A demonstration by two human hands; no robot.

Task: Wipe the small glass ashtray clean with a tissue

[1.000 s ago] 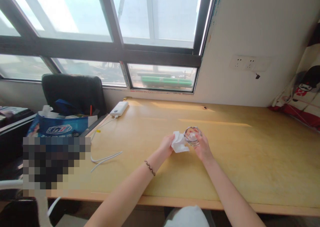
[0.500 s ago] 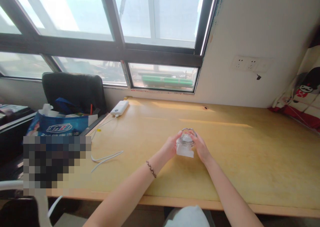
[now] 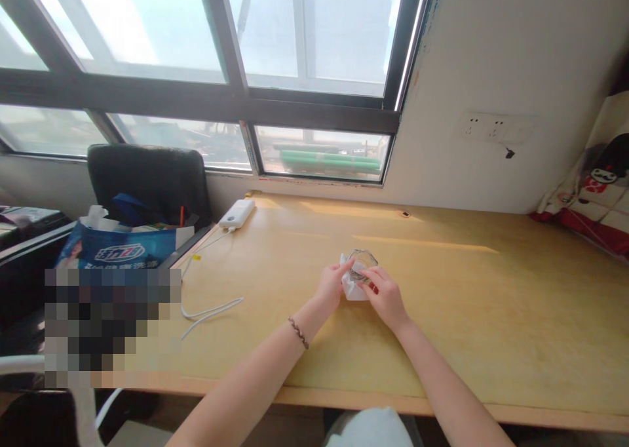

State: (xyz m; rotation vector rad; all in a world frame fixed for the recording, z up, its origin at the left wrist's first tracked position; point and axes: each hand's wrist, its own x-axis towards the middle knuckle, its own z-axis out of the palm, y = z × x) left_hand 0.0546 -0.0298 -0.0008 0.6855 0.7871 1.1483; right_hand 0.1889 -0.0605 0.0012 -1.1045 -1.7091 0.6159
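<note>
A small clear glass ashtray (image 3: pixel 369 257) with a notched rim is tilted between my two hands, over the wooden table. White tissue (image 3: pixel 354 291) lies against its near side and hangs below it. My left hand (image 3: pixel 331 286) grips the left side of the glass, thumb on the rim and tissue under the fingers. From the right, my right hand (image 3: pixel 385 295) is closed with its fingertips at the right rim, pressing on the ashtray. Whether those fingertips also pinch tissue is hidden. A braided bracelet (image 3: pixel 298 332) circles my left wrist.
On the wooden table (image 3: pixel 491 316), a white power bank (image 3: pixel 237 214) sits at the far left, with a white cable (image 3: pixel 211 314) curling nearer. A blue bag (image 3: pixel 125 244) rests on a black chair (image 3: pixel 147 175) at left. A printed cloth (image 3: pixel 602 191) covers the far right corner.
The ashtray has tilted and shifted slightly left. My right hand has turned, its fingers now over the right rim. The tissue has bunched further up on the left.
</note>
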